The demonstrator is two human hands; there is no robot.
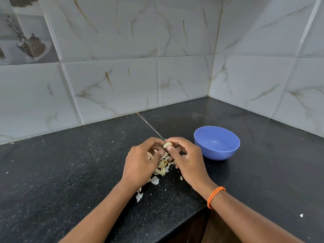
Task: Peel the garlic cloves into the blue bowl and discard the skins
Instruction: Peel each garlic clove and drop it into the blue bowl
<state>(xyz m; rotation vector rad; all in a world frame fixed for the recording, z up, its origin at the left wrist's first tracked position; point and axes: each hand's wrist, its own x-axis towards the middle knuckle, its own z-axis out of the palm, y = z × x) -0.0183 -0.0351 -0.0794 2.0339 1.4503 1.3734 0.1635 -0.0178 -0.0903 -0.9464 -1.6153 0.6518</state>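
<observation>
Both hands [164, 155] pinch one pale curved clove [166, 145].

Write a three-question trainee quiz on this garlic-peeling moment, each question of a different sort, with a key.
1. True or false: the blue bowl stands to the right of both hands.
2. Multiple choice: where does the pile of garlic skins lie? A) in the bowl B) on the black counter beneath the hands C) on the wall tiles
3. Fill in: the left hand and right hand together pinch one garlic ____.

Key: 1 true; 2 B; 3 clove
</observation>
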